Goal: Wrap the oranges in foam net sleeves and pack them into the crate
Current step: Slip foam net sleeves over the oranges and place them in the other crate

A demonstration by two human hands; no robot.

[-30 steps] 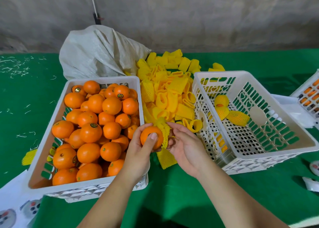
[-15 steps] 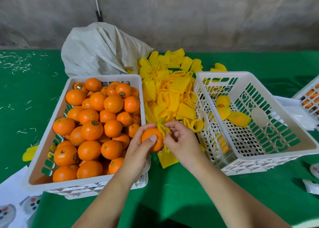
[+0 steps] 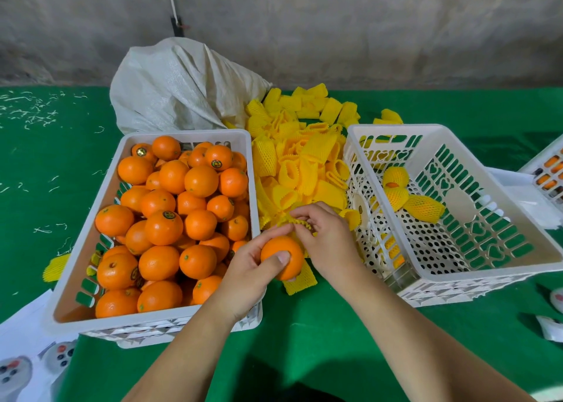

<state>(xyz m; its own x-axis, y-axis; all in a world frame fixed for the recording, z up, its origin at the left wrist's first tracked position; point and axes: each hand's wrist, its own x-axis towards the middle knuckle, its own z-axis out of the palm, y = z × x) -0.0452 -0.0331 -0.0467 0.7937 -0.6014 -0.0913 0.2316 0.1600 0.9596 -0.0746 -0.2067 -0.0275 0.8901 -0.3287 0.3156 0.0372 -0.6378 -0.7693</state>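
Yellow foam net sleeve (image 3: 300,222) is pinched in the right hand (image 3: 326,243) above an orange (image 3: 282,261) gripped by the left hand (image 3: 248,269), between full crate (image 3: 91,216) and packing crate (image 3: 499,216). Sleeving is underway; next, stretch its mouth over the fruit.

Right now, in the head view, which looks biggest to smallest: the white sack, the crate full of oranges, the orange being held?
1. Crate full of oranges, though it sits nearer the camera.
2. White sack.
3. Orange held in the left hand.

Bare orange (image 3: 281,257) touching crumpled yellow sleeve (image 3: 300,222).
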